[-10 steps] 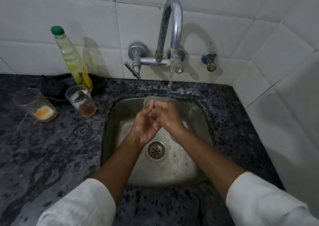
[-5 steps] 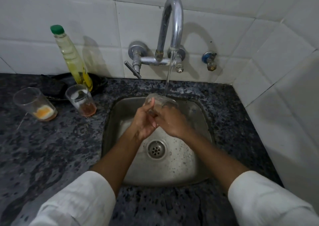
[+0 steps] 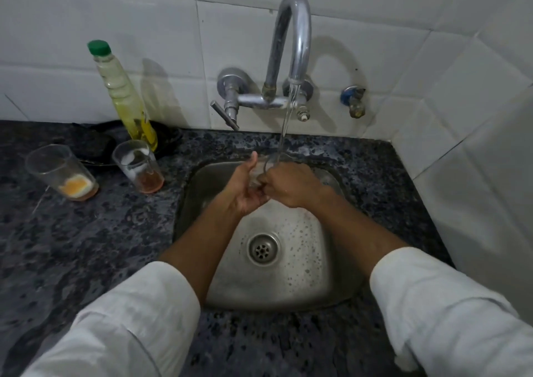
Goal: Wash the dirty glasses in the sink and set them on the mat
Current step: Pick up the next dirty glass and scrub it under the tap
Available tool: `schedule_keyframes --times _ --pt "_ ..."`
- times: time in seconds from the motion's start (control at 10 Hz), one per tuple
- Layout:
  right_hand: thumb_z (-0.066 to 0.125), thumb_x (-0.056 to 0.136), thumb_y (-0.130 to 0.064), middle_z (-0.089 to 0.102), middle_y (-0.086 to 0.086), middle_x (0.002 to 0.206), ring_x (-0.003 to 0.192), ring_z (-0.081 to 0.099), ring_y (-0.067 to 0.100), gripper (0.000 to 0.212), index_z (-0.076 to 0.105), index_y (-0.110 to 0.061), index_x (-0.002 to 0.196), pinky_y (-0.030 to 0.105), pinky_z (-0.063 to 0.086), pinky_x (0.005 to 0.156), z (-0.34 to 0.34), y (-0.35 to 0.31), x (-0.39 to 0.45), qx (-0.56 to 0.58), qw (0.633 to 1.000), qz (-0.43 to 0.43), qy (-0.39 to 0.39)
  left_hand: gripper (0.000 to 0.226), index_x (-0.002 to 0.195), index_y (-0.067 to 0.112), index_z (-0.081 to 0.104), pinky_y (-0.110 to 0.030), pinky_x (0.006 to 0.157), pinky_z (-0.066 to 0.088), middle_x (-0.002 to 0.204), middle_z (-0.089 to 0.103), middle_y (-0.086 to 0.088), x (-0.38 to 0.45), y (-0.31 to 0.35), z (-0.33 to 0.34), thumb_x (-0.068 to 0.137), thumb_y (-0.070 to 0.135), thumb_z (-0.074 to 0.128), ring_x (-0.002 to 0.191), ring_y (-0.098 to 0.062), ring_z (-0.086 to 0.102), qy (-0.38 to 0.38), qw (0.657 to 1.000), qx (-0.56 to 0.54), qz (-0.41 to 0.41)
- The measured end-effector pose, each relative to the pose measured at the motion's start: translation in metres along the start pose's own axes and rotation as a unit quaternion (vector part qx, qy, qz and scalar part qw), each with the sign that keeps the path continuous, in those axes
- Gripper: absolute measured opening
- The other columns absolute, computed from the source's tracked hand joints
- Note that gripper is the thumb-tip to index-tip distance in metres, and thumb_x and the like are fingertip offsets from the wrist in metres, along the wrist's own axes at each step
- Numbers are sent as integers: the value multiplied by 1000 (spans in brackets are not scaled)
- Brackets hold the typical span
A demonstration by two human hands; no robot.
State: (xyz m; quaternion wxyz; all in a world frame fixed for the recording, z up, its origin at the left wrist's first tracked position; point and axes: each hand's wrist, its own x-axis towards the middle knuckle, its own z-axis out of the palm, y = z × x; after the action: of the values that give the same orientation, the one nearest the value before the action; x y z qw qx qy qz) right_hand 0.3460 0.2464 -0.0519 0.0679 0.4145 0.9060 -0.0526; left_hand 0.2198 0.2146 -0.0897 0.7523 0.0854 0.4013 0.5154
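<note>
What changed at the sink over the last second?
Little. Both hands kept the glass under the running stream, turning it: the left hand now shows its thumb raised, and the right hand covers more of the glass. No grip released. The two dirty glasses and soap bottle stayed put.

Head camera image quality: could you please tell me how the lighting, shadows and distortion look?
Head view: dim, with light from the front left casting soft shadows of the tap and bottle rightward on the tiles; wide-angle bending curves the tile lines and counter edges; the glass between both hands is hard to make out under running water.
</note>
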Motion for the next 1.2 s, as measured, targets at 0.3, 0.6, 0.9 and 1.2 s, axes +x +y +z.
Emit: schedule_keyframes --times 0.3,0.6,0.9,1.2 --pt "50 91 -25 67 5 94 87 64 23 18 66 -16 94 32 41 66 -1 -14 4 206 977 32 36 55 134 -3 53 -43 90 56 118 64 -23 14 6 -4 97 38 55 101 -30 66 -30 998 -9 58" --pt "55 88 -15 71 16 83 73 66 21 18 71 -9 86 30 49 59 -2 -34 17 614 749 201 145 37 117 1 60 -25 63 58 104 70 -16 17 -4 -5 98 33 52 82 -20 70 -54 992 -65 90" --pt "53 88 -14 65 15 77 70 63 24 18 65 -6 77 35 49 65 -2 -25 20 593 769 193 139 42 118 1 62 -37 85 57 111 66 -18 19 -8 -5 96 37 56 98 -27 66 -44 995 -33 88" --pt "50 93 -23 69 16 91 85 66 32 24 69 -8 93 36 48 66 1 -13 6 250 960 68 103 53 127 -1 60 -42 96 52 121 66 -21 20 -8 -10 94 41 58 109 -30 65 -62 994 14 86"
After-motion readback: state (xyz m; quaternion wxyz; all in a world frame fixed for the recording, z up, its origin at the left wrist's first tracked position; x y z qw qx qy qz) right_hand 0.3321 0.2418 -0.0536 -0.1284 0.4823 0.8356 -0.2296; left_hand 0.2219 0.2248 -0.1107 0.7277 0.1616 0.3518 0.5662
